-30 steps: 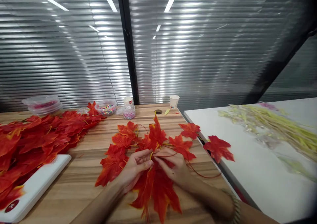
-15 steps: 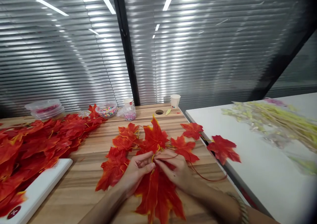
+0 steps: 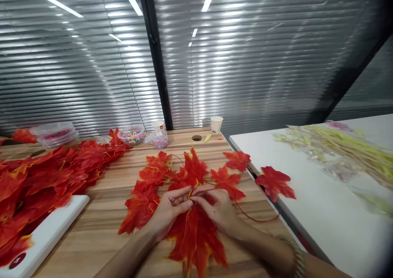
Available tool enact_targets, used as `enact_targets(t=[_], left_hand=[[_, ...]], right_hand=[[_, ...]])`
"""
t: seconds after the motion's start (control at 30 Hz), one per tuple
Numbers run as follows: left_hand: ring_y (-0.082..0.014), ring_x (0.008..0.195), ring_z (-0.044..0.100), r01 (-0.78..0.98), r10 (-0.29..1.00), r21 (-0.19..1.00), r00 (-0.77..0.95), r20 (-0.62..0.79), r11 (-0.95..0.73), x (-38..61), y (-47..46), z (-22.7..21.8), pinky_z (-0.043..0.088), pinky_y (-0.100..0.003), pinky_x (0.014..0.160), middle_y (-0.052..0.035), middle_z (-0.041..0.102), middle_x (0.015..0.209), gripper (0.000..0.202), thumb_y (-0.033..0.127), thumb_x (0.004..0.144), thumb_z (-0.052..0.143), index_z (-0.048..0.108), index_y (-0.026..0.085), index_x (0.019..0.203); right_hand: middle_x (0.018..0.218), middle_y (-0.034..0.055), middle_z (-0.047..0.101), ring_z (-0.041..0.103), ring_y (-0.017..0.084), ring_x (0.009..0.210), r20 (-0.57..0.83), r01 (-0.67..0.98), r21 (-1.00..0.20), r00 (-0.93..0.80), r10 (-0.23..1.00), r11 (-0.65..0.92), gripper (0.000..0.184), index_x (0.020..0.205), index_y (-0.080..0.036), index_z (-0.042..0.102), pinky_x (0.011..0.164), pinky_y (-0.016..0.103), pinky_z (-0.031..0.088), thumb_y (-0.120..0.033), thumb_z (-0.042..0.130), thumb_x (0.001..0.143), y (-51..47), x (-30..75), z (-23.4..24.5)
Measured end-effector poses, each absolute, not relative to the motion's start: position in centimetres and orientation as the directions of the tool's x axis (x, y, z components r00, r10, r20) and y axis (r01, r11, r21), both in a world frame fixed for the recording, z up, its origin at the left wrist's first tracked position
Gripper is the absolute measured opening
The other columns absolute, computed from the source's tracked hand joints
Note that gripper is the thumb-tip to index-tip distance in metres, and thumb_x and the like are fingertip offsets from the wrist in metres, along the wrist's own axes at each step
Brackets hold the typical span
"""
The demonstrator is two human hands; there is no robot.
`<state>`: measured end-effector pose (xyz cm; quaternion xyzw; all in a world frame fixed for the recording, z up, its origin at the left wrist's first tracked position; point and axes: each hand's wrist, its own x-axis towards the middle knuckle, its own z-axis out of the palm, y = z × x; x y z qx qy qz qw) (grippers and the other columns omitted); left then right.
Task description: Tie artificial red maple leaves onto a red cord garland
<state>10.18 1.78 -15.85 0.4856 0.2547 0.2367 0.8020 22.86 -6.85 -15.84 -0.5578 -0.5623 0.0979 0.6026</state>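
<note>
Both hands meet at the middle of a garland of red artificial maple leaves. My left hand [image 3: 172, 210] pinches the yellow stem [image 3: 189, 194] of a large red maple leaf [image 3: 196, 237] that hangs toward me. My right hand [image 3: 216, 210] has its thumb and fingertips pressed together at the same stem, close to a thin red cord [image 3: 254, 220] that loops out to the right. Whether the fingertips grip the cord or the stem is hidden. More garland leaves [image 3: 143, 206] spread left, behind and right of the hands.
A big heap of red leaves [image 3: 46, 179] covers the left, partly over a white board [image 3: 61, 224]. Tubs of beads [image 3: 132, 135], stacked plastic containers [image 3: 57, 134] and paper cups [image 3: 216, 124] stand at the back. On the white table [image 3: 307, 212] lie yellow-green stems [image 3: 344, 147].
The right fingers have shifted slightly and drawn closer to the stem at the left fingertips. A short piece of cord now shows below the large leaf. The left hand keeps its pinch.
</note>
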Motion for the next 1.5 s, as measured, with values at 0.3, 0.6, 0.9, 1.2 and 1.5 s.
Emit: enact_targets(t=[0.3,0.6,0.9,1.2,1.5], left_hand=[[-0.0152,0.084,0.059,-0.100,0.599,0.894,0.774,-0.205,0.436,10.3,1.5,-15.7,0.039,-0.028,0.085,-0.0045,0.069,0.090,0.043,0.017,0.051,0.079,0.069,0.020,0.092],[-0.0129,0.074,0.057,-0.102,0.599,0.921,0.786,-0.157,0.376,10.2,2.1,-16.2,0.041,-0.027,0.077,-0.0019,0.067,0.073,0.041,0.018,0.055,0.077,0.068,0.020,0.094],[-0.0126,0.074,0.057,-0.052,0.603,0.941,0.779,-0.172,0.335,10.3,1.9,-15.7,0.041,-0.026,0.077,-0.0019,0.068,0.076,0.040,0.018,0.056,0.076,0.068,0.020,0.095],[-0.0115,0.068,0.059,-0.101,0.714,0.962,0.691,-0.115,0.253,9.7,2.5,-13.7,0.044,-0.022,0.070,-0.0030,0.067,0.072,0.032,0.021,0.056,0.076,0.069,0.015,0.087],[-0.0113,0.057,0.061,-0.250,0.825,0.940,0.562,-0.056,0.234,7.7,7.3,-14.0,0.046,-0.018,0.057,-0.0003,0.070,0.070,0.043,0.024,0.046,0.080,0.068,0.019,0.088]], right_hand=[[0.078,0.0022,0.068,0.063,0.014,0.071,0.582,0.522,-0.760,0.282,0.763,0.387,0.014,0.080,-0.018,0.065,0.070,0.022,0.049,-0.015,0.052,0.079,-6.9,22.8,-16.0],[0.078,0.0049,0.066,0.061,0.015,0.073,0.636,0.569,-0.707,0.249,0.730,0.421,0.011,0.081,-0.016,0.063,0.070,0.026,0.048,-0.016,0.052,0.079,-6.9,23.3,-15.2],[0.075,0.0050,0.066,0.061,0.015,0.066,0.438,0.299,-0.892,0.389,0.810,0.339,0.007,0.077,-0.016,0.062,0.061,0.026,0.049,-0.022,0.058,0.076,-6.5,23.0,-15.7],[0.067,0.0007,0.060,0.057,0.011,0.052,0.326,-0.078,-0.922,0.374,0.868,0.380,0.029,0.104,-0.016,0.049,0.049,0.023,0.045,-0.030,0.054,0.080,-6.1,23.7,-15.3],[0.098,0.0084,0.058,0.057,0.017,0.082,0.472,0.333,-0.875,0.435,0.767,0.350,0.032,0.111,-0.019,0.054,0.067,0.028,0.050,-0.027,0.051,0.081,-5.8,25.1,-15.5]])
